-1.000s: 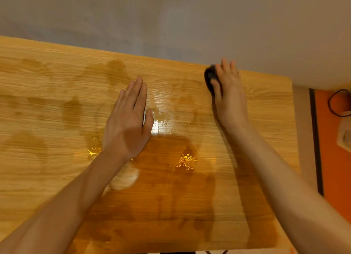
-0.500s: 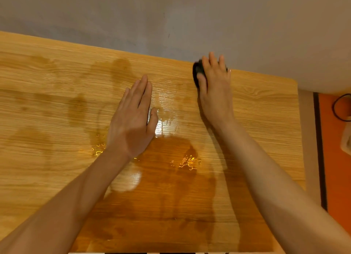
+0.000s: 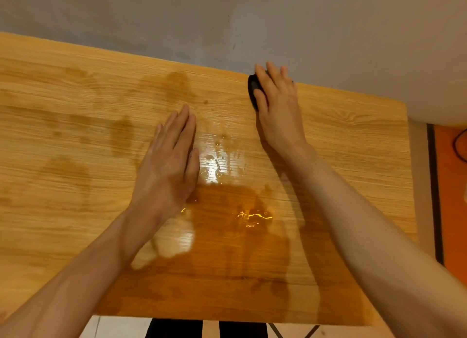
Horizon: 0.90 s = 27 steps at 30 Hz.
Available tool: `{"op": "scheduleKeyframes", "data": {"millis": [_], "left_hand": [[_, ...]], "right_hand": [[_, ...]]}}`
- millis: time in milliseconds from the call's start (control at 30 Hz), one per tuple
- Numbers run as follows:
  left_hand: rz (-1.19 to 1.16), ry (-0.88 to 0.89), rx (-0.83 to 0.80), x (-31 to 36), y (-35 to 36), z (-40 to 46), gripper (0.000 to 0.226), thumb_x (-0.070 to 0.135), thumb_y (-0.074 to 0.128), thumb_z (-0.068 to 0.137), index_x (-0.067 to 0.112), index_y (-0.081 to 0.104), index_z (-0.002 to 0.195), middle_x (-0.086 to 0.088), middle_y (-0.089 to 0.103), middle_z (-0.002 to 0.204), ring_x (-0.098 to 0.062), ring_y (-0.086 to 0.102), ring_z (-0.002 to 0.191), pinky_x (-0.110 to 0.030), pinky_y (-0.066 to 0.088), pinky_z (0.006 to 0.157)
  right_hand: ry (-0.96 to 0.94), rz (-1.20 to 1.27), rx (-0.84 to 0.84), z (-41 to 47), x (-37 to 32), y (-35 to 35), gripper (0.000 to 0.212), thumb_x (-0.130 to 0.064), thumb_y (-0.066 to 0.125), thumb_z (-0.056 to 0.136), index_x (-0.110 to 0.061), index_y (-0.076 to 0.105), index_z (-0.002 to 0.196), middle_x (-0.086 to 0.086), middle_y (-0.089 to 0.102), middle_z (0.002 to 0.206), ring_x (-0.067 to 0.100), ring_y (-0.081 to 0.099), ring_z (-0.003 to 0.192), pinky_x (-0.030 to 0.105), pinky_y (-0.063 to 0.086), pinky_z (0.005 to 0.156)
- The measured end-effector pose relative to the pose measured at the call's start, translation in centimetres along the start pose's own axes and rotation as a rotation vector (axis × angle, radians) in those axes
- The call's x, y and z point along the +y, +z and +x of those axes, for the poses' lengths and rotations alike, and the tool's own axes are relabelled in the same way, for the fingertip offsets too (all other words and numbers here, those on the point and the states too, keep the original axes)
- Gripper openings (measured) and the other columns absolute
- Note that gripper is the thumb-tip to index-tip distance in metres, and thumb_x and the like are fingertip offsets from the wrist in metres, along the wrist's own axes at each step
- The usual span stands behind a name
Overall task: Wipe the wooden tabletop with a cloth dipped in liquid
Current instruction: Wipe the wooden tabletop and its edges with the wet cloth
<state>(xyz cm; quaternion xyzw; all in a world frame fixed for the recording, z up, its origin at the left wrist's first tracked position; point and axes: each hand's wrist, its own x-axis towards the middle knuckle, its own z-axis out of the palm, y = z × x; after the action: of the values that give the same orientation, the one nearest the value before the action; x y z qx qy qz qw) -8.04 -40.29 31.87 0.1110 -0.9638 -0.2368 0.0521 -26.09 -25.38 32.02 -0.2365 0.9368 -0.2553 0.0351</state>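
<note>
The wooden tabletop (image 3: 75, 140) fills the view, with wet sheen and darker damp patches around its middle. My right hand (image 3: 279, 105) presses a dark cloth (image 3: 252, 89) flat against the far edge of the table; only the cloth's left side shows past my fingers. My left hand (image 3: 169, 163) lies flat and open on the wood at the centre, fingers together, just left of a glossy wet patch (image 3: 219, 166).
A grey wall (image 3: 227, 22) runs right behind the table's far edge. To the right lies an orange floor (image 3: 452, 186) with a black cable (image 3: 458, 143). The table's near edge sits low in the view, with dark table legs below it.
My right hand and the cloth slid left along the far edge, then stayed near the same spot. My left hand stayed flat in place.
</note>
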Motion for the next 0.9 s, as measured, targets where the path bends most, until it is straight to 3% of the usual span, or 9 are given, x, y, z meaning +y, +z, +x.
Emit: {"op": "scheduleKeyframes", "data": {"millis": [167, 300, 400, 567, 700, 800, 900], "left_hand": [[0.026, -0.047, -0.001, -2.0, -0.7, -3.6, 0.057, 0.025, 0.032, 0.106, 0.003, 0.023, 0.158, -0.008, 0.015, 0.168, -0.023, 0.012, 0.156, -0.025, 0.000, 0.126], [0.026, -0.051, 0.046, -2.0, -0.3, -3.1, 0.056, 0.022, 0.035, 0.105, 0.002, 0.026, 0.157, -0.009, 0.017, 0.167, -0.022, 0.013, 0.156, -0.030, 0.003, 0.127], [0.022, -0.037, 0.065, -2.0, -0.1, -3.3, 0.056, 0.022, 0.036, 0.105, 0.001, 0.026, 0.156, -0.011, 0.018, 0.167, -0.024, 0.014, 0.156, -0.035, 0.007, 0.128], [0.028, -0.027, 0.078, -2.1, -0.1, -3.4, 0.056, 0.021, 0.037, 0.105, -0.001, 0.028, 0.156, -0.013, 0.020, 0.166, -0.026, 0.016, 0.155, -0.035, 0.008, 0.127], [0.040, -0.016, 0.075, -2.0, -0.1, -3.4, 0.056, 0.022, 0.036, 0.105, -0.001, 0.027, 0.156, -0.014, 0.020, 0.166, -0.025, 0.015, 0.155, -0.035, 0.009, 0.127], [0.058, -0.023, 0.061, -1.9, 0.0, -3.6, 0.057, 0.023, 0.034, 0.106, 0.000, 0.025, 0.157, -0.012, 0.018, 0.167, -0.023, 0.012, 0.156, -0.033, 0.006, 0.127], [0.061, -0.003, 0.066, -2.1, 0.0, -3.3, 0.056, 0.022, 0.035, 0.106, -0.002, 0.026, 0.156, -0.013, 0.019, 0.166, -0.025, 0.014, 0.156, -0.035, 0.008, 0.128]], "right_hand": [[-0.014, 0.020, 0.056, -4.0, -1.0, 0.7, 0.043, -0.023, 0.038, 0.104, -0.014, 0.039, 0.146, 0.007, 0.029, 0.156, 0.029, 0.013, 0.148, 0.047, 0.009, 0.120], [-0.150, 0.050, -0.077, -13.3, -2.4, 0.2, 0.045, -0.026, 0.035, 0.103, -0.015, 0.038, 0.146, 0.005, 0.027, 0.157, 0.024, 0.010, 0.149, 0.046, 0.005, 0.121], [-0.137, -0.021, -0.068, -9.7, -2.2, 0.3, 0.044, -0.027, 0.036, 0.103, -0.015, 0.041, 0.145, 0.006, 0.029, 0.156, 0.028, 0.013, 0.148, 0.045, 0.003, 0.121], [0.074, 0.003, 0.041, 2.0, -2.9, 1.5, 0.042, -0.025, 0.036, 0.104, -0.015, 0.040, 0.145, 0.006, 0.033, 0.155, 0.029, 0.014, 0.147, 0.048, 0.009, 0.120], [0.019, 0.069, 0.081, -6.0, -4.1, 1.7, 0.040, -0.024, 0.040, 0.103, -0.014, 0.046, 0.142, 0.004, 0.035, 0.154, 0.024, 0.017, 0.147, 0.043, 0.008, 0.121], [-0.106, -0.050, 0.004, -13.7, -5.3, 2.3, 0.043, -0.020, 0.042, 0.100, -0.014, 0.043, 0.142, 0.007, 0.036, 0.153, 0.027, 0.020, 0.146, 0.046, 0.012, 0.119], [-0.104, -0.124, -0.039, -10.9, -4.8, 2.2, 0.047, -0.018, 0.038, 0.102, -0.018, 0.031, 0.149, 0.007, 0.028, 0.156, 0.030, 0.015, 0.147, 0.048, 0.013, 0.120]]}}
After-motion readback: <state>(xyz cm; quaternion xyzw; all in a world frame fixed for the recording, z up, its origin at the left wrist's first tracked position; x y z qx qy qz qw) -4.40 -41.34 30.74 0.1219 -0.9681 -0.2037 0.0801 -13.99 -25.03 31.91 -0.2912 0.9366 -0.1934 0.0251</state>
